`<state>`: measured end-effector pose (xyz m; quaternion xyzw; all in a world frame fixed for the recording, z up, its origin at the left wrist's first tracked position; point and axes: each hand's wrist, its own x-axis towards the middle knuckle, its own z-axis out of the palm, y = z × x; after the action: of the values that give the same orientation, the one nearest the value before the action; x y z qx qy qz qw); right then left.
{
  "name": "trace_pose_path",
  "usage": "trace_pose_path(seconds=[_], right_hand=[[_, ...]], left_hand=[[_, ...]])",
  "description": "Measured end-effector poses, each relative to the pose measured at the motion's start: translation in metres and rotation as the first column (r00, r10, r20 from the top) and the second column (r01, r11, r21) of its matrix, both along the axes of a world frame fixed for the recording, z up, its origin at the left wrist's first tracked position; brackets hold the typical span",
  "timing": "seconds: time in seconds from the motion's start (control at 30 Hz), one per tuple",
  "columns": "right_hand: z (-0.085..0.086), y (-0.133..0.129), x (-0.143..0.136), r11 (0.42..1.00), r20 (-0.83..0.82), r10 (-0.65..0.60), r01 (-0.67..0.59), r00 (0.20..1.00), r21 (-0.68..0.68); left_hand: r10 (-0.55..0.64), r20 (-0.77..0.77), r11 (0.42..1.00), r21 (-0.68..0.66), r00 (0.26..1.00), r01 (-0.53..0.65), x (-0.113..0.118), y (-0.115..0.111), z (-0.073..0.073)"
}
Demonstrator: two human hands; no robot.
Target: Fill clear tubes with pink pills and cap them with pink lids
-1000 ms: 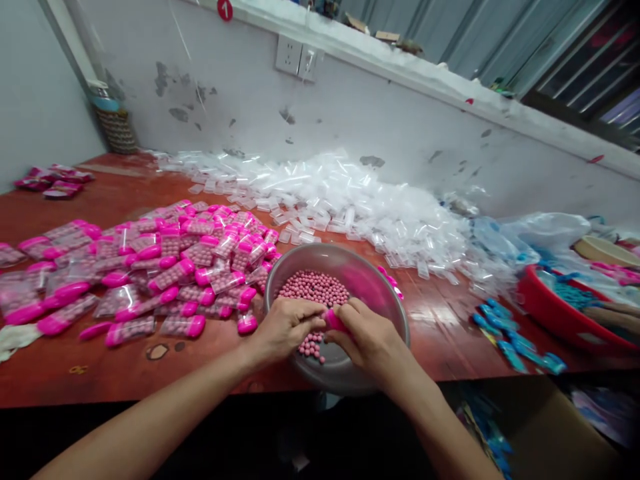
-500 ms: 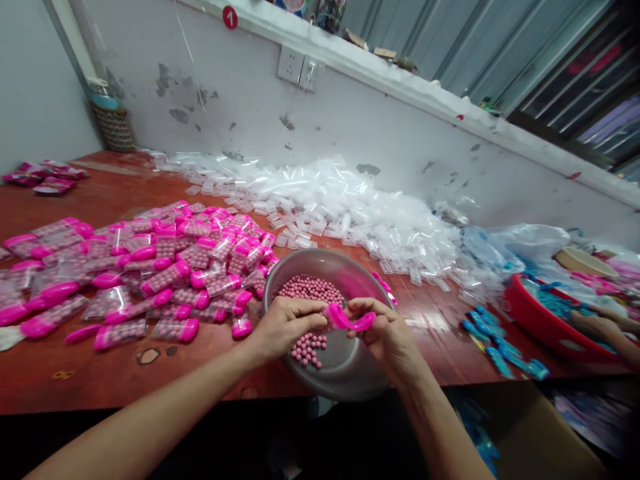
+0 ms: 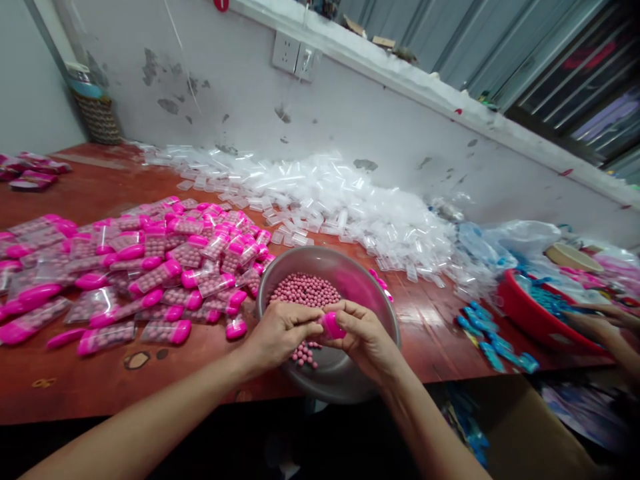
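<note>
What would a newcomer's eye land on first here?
Probably the heap of bright pink packs on the table's left. Next, the broad drift of clear plastic pieces along the wall. Then, front and centre, the left hand and right hand holding a pink piece over a grey bowl of pink beads.
</note>
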<state>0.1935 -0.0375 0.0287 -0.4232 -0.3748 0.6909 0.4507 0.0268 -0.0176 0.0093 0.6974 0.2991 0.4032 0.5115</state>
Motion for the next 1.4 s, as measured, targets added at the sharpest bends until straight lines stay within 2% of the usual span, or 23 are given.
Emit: trace_pose_path(seconds=[0.13, 0.27, 0.37, 0.43, 0.5, 0.53, 0.6, 0.67, 0.73, 0.83, 0.93, 1.07, 1.17, 1.27, 1.33, 1.4], right_hand=[[-0.001, 0.005, -0.007, 1.000, -0.019, -0.031, 0.031, 0.999, -0.001], [0.004, 0.013, -0.011, 0.999, -0.004, 0.034, -0.034, 0.999, -0.010], [0.015, 0.033, -0.002, 0.983, 0.153, 0.110, -0.130, 0.982, 0.127], [0.021, 0.059, 0.013, 0.952, 0.313, 0.085, -0.170, 0.946, 0.256], [0.021, 0.096, 0.033, 0.922, 0.518, -0.041, -0.168, 0.854, 0.350], [0.018, 0.117, 0.043, 0.912, 0.627, -0.120, -0.165, 0.770, 0.376], [0.007, 0.162, 0.058, 0.896, 0.824, -0.206, -0.236, 0.527, 0.375], [-0.008, 0.204, 0.063, 0.889, 0.902, -0.201, -0.315, 0.383, 0.332], [-0.022, 0.238, 0.058, 0.875, 0.934, -0.167, -0.390, 0.315, 0.288], [-0.037, 0.275, 0.037, 0.827, 0.971, -0.126, -0.519, 0.203, 0.216], [-0.048, 0.298, 0.015, 0.781, 0.991, -0.102, -0.610, 0.089, 0.135], [-0.057, 0.311, 0.002, 0.757, 0.992, -0.125, -0.649, -0.022, 0.081], [-0.052, 0.306, 0.007, 0.731, 0.986, -0.166, -0.673, -0.013, 0.114], [-0.033, 0.281, 0.016, 0.701, 0.969, -0.239, -0.680, 0.063, 0.217], [-0.015, 0.252, 0.021, 0.646, 0.943, -0.273, -0.690, 0.191, 0.327], [0.003, 0.216, 0.023, 0.563, 0.901, -0.260, -0.703, 0.349, 0.434]], left_hand=[[0.043, -0.005, 0.999, 0.010, 0.999, -0.042, -0.001, 0.000, 0.000], [0.070, -0.001, 0.996, -0.047, 0.998, -0.070, -0.003, 0.002, 0.003], [0.161, 0.007, 0.983, -0.086, 0.987, -0.160, -0.014, 0.010, 0.011], [0.310, -0.021, 0.946, -0.090, 0.951, -0.310, -0.030, 0.021, 0.016], [0.490, -0.095, 0.867, -0.055, 0.867, -0.496, -0.054, 0.037, 0.017], [0.574, -0.144, 0.814, -0.004, 0.806, -0.581, -0.067, 0.047, 0.016], [0.702, -0.235, 0.712, 0.190, 0.673, -0.676, -0.092, 0.066, 0.009], [0.774, -0.295, 0.629, 0.457, 0.560, -0.629, -0.113, 0.084, -0.004], [0.802, -0.362, 0.581, 0.658, 0.475, -0.479, -0.126, 0.098, -0.021], [0.798, -0.481, 0.586, 0.760, 0.364, -0.282, -0.131, 0.108, -0.045], [0.780, -0.543, 0.610, 0.771, 0.310, -0.184, -0.128, 0.109, -0.060], [0.789, -0.532, 0.597, 0.781, 0.308, -0.182, -0.125, 0.106, -0.061], [0.796, -0.472, 0.578, 0.779, 0.379, -0.243, -0.120, 0.101, -0.052], [0.754, -0.359, 0.591, 0.736, 0.550, -0.330, -0.103, 0.091, -0.036], [0.696, -0.272, 0.637, 0.662, 0.664, -0.396, -0.086, 0.085, -0.021], [0.629, -0.209, 0.724, 0.510, 0.749, -0.465, -0.065, 0.079, -0.006]])
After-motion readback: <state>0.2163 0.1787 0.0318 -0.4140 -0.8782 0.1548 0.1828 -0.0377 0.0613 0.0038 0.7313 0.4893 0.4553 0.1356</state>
